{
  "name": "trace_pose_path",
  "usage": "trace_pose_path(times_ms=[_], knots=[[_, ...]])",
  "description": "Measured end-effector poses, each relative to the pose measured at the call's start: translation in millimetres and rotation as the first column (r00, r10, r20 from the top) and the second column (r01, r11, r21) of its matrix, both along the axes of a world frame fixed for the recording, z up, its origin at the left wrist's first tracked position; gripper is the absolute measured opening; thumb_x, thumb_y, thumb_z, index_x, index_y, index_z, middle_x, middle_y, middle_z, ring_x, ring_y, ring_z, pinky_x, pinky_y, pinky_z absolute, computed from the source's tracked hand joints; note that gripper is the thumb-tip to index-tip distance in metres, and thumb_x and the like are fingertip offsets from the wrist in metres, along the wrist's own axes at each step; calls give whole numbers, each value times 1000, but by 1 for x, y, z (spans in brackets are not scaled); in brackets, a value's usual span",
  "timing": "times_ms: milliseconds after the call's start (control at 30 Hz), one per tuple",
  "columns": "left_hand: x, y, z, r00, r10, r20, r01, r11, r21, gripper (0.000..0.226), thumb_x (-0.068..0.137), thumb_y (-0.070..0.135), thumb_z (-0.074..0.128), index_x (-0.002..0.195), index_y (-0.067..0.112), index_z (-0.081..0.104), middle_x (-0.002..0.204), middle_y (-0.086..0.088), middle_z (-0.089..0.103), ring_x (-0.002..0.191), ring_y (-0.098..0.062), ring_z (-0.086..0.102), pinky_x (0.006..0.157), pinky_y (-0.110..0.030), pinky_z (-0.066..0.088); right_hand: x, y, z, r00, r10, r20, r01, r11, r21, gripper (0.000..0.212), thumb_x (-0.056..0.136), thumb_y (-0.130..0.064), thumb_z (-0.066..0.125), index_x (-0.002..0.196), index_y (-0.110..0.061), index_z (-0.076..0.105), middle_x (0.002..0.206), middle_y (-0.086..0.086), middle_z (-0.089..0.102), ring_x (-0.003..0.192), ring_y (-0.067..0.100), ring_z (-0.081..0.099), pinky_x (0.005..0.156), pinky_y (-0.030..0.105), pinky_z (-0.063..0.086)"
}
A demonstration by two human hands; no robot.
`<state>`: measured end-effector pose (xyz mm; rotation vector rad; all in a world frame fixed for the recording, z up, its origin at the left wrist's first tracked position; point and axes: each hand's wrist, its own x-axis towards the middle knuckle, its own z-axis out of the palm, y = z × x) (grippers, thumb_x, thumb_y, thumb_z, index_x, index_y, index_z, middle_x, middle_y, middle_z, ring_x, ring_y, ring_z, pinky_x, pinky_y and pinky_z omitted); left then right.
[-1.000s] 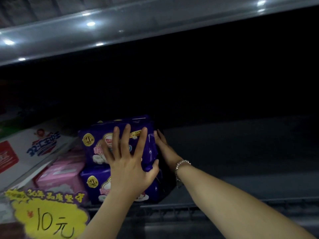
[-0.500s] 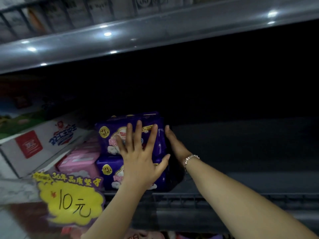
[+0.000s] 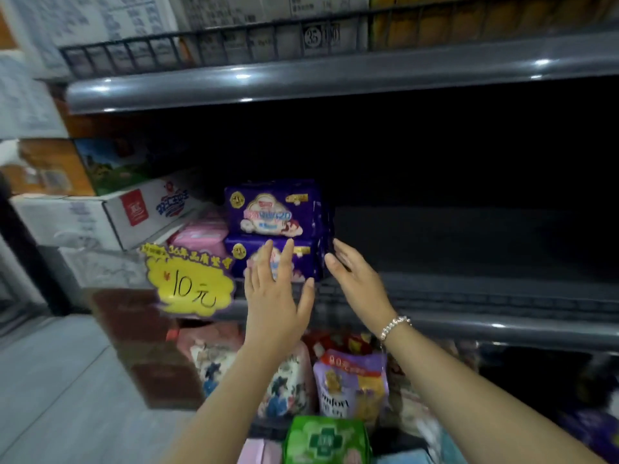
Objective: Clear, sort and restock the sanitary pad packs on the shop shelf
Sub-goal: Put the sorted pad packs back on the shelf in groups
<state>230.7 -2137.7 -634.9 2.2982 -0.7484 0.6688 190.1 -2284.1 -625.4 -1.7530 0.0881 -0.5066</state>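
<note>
Two purple sanitary pad packs stand stacked at the left end of the dark middle shelf [image 3: 469, 296]: the upper purple pack [image 3: 273, 211] on the lower purple pack [image 3: 303, 261]. A pink pack [image 3: 201, 236] lies to their left. My left hand [image 3: 276, 296] is spread flat in front of the lower pack, fingers straight, holding nothing. My right hand [image 3: 356, 279] is open just right of the stack's side, fingertips near the lower pack's corner. A bead bracelet [image 3: 393, 326] is on my right wrist.
A yellow price sign [image 3: 192, 284] reading 10 hangs on the shelf rail left of the stack. White cartons [image 3: 110, 216] are stacked further left. Below are a green pack [image 3: 325, 440], a purple bag [image 3: 351, 383] and other packs. The upper shelf [image 3: 335, 75] carries boxes.
Both hands have drawn back from the purple stack, which stays in place. The view has pulled back and tilted down, showing the lower shelf and floor.
</note>
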Motion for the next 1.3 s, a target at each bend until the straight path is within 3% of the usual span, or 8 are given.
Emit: trace_pose_path(times_ms=[233,333,533,700,833,967,1100,1300], knots=[[-78,53,-57,978,47,-205,-81,984,-157,67,86,49,36,136,5,50,136,-20,45,125,-38,44,104,-48,34,-67,51,-59,998,59,-37,-58,998,15,40,91,-29,63,130,-32,52,132,-9,57,117,-6,53,91,12,45],[-97,76,-85,936,89,-340,-160,969,-189,62,87,43,41,134,3,51,133,-20,48,119,-38,48,99,-46,38,-89,72,-92,988,78,-130,-74,997,35,35,91,-31,64,124,-37,53,127,-14,58,114,-4,55,93,16,46],[-130,105,-140,839,129,-529,-248,955,-160,46,96,33,51,133,6,52,131,-16,48,114,-32,51,86,-30,39,-128,98,-153,942,38,-333,-54,998,-40,41,92,-36,62,131,-26,55,126,-13,59,111,0,54,83,9,43],[-143,119,-176,755,129,-643,-284,948,-143,41,97,31,49,132,9,53,133,-13,48,119,-29,49,98,-41,43,-154,106,-188,885,54,-462,-79,996,-33,43,93,-33,61,133,-23,53,135,-7,55,122,6,51,93,17,41],[-151,133,-202,690,245,-681,-345,939,-12,45,96,35,50,133,11,51,139,-14,45,123,-34,46,102,-46,38,-166,123,-207,840,100,-533,-121,993,-5,48,92,-34,63,137,-23,51,138,-5,53,124,8,49,96,20,41],[-149,155,-221,569,396,-720,-430,890,150,55,95,37,52,142,11,40,149,-15,35,133,-37,37,111,-48,28,-167,145,-220,813,155,-561,-170,985,25,48,92,-32,64,137,-24,50,141,-5,52,126,8,49,99,22,44],[-147,176,-243,427,351,-833,-518,850,92,68,91,36,60,144,3,33,145,-21,39,131,-38,41,108,-47,34,-165,163,-230,787,153,-598,-212,977,-29,50,93,-35,62,140,-24,48,140,-7,52,123,3,48,94,16,41],[-148,193,-258,222,148,-964,-679,733,-44,51,82,32,75,118,2,55,110,-14,64,96,-31,63,86,-37,50,-147,181,-242,740,-38,-672,-292,881,-372,53,92,-53,52,141,-35,44,137,-4,44,132,19,30,112,39,27]])
